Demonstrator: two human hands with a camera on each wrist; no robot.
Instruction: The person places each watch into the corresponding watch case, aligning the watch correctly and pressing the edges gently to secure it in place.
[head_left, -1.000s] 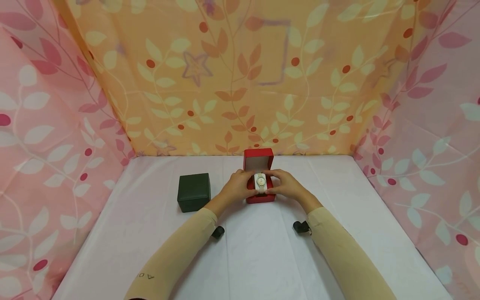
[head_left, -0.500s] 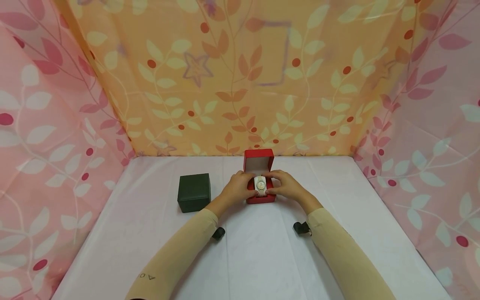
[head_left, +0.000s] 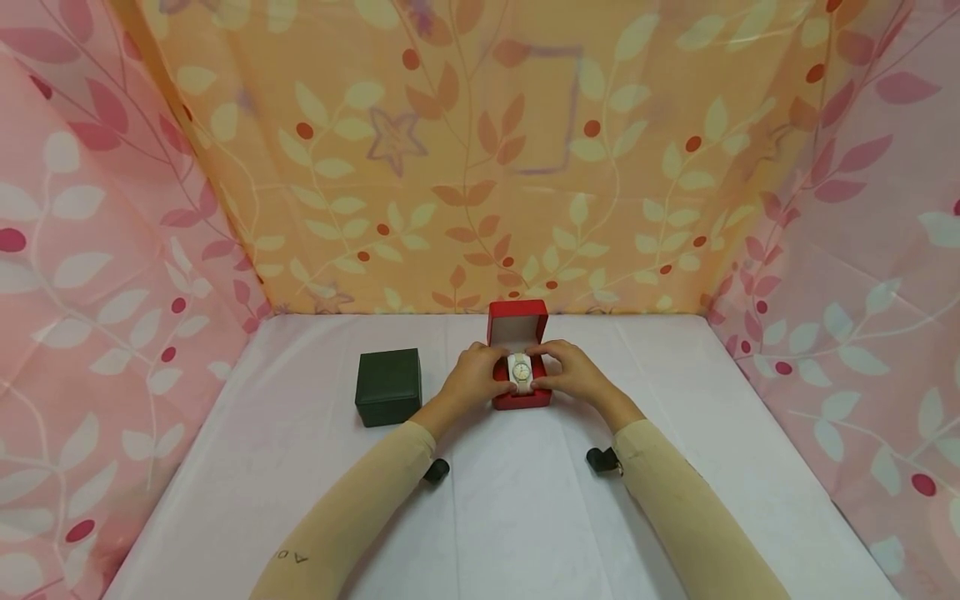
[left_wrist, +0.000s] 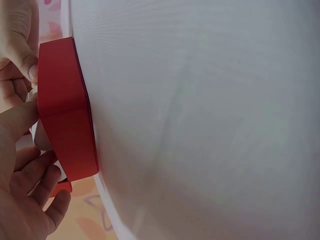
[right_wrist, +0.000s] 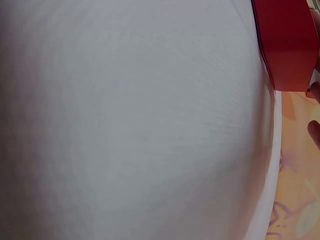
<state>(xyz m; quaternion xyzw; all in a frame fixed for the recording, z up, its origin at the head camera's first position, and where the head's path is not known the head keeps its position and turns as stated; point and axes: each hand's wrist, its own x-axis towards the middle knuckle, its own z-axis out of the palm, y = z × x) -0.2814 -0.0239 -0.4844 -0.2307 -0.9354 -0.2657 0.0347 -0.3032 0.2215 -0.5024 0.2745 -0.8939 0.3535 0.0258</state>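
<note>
A wristwatch (head_left: 521,372) with a pale strap, wrapped round a white cushion, sits in the base of an open red watch box (head_left: 522,402). The box's lid (head_left: 517,309) stands raised at the back. From the left side my left hand (head_left: 474,373) holds the watch and cushion between thumb and fingers. On the opposite side my right hand (head_left: 573,372) grips them the same way, both thumbs at the near end. In the left wrist view, the red box's wall (left_wrist: 65,105) hides most of the watch. Only a few right fingertips (right_wrist: 314,131) show in the right wrist view.
A closed dark green box (head_left: 388,385) stands left of the red one, close to my left forearm. White cloth (head_left: 517,517) covers the table. Behind rises an orange patterned curtain (head_left: 337,167), with pink patterned curtains at both sides.
The watch and cushion have shifted slightly down and towards me within the red box, both hands keeping their hold. The boxes stay in place.
</note>
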